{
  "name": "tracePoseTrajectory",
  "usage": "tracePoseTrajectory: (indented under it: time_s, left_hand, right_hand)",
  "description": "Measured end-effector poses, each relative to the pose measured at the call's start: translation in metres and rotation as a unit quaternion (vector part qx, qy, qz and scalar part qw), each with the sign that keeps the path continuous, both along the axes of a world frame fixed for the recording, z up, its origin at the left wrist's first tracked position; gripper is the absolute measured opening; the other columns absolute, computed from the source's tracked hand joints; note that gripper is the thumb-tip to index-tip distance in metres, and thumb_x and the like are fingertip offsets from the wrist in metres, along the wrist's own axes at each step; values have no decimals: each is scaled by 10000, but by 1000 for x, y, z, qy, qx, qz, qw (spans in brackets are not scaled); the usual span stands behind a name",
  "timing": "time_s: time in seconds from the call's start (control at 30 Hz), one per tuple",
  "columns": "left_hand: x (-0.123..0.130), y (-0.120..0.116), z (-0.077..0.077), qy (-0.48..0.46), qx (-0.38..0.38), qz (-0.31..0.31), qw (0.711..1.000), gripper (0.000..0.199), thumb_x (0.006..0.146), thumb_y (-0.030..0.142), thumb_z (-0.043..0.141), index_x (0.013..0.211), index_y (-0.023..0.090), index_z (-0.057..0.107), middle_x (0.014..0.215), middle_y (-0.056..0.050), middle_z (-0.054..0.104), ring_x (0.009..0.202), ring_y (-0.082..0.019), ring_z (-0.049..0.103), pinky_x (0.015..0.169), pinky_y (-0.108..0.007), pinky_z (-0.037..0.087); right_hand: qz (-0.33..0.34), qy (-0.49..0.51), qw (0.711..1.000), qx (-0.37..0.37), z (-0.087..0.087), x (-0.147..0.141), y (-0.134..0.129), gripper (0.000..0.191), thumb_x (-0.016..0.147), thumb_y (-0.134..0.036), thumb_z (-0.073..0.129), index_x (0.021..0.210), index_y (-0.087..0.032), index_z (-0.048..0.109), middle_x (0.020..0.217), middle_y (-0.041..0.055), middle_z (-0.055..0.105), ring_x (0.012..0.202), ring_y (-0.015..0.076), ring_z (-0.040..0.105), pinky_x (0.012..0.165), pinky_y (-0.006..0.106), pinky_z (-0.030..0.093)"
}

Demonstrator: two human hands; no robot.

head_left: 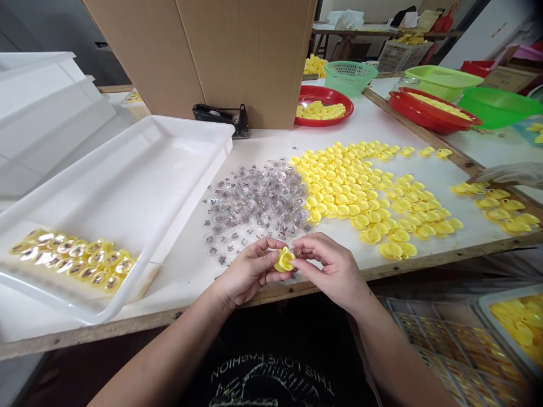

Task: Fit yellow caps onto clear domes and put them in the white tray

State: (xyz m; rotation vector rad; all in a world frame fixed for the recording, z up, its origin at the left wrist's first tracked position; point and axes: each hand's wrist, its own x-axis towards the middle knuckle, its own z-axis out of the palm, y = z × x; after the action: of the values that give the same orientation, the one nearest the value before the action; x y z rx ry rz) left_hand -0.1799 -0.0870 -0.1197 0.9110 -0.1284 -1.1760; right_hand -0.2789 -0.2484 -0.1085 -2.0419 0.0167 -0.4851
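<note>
Close to the table's front edge, my left hand (pixel 253 268) pinches a small round yellow plastic piece (pixel 284 259) with a loop on top. My right hand (pixel 326 265) is closed at the piece's right side, thumb and forefinger against its rim; something small and clear may be between these fingertips, but I cannot make it out. Just beyond my hands lies a heap of clear plastic discs (pixel 263 198) with dark printed marks. Right of it, many of the same yellow pieces (pixel 339 181) are laid out in close rows, cup side up.
At left, a white tray (pixel 169 141) holds rows of yellow pieces with shiny printed faces (pixel 76 257). A black tape dispenser (pixel 223 118) stands by a tall cardboard box (pixel 237 62). Behind are a red basin (pixel 350 110) and green basket (pixel 350 78). Another person's gloved hand (pixel 513 172) is at right.
</note>
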Motion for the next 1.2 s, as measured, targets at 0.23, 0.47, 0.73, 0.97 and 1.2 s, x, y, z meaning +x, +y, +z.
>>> tracePoseTrajectory:
  time_s: [0.23,0.47,0.73,0.97,1.2]
  left_hand:
    - [-4,-3,-5,29,-45,29,998,289,831,179,643,1113,140,598,1034,-76,657,862,-145,677,811,-248,566]
    - [-7,-3,-3,31,-62,60,996,215,802,214,685,1005,147,659,971,-52,656,871,-124,647,817,-228,550]
    - [-9,-1,-9,-36,-44,73,996,334,724,242,757,1032,178,646,916,-38,658,737,-99,618,626,-180,510]
    - [-12,-4,-7,-64,-42,113,991,321,686,192,785,980,164,661,827,-21,689,722,-96,621,699,-221,501]
    - [-15,-6,-3,-65,-35,132,988,340,665,164,795,989,168,692,811,-21,703,720,-104,629,697,-231,503]
  right_hand:
    - [-6,-36,998,-59,14,2,1,191,795,-149,646,970,-213,603,896,19,607,781,143,580,681,287,519]
    - [2,-38,996,-79,17,2,7,246,838,-176,610,1076,-236,609,969,46,631,864,177,602,718,320,534]
    - [-13,-26,991,-131,20,1,13,233,848,-170,597,1064,-252,630,980,50,635,898,192,618,775,338,547]
    - [-40,-30,983,-178,22,2,17,208,827,-141,618,1013,-233,618,933,45,646,816,177,638,737,319,560]
    - [-68,-61,969,-230,27,-3,22,281,841,-103,578,1076,-250,624,1002,60,658,921,199,644,812,334,561]
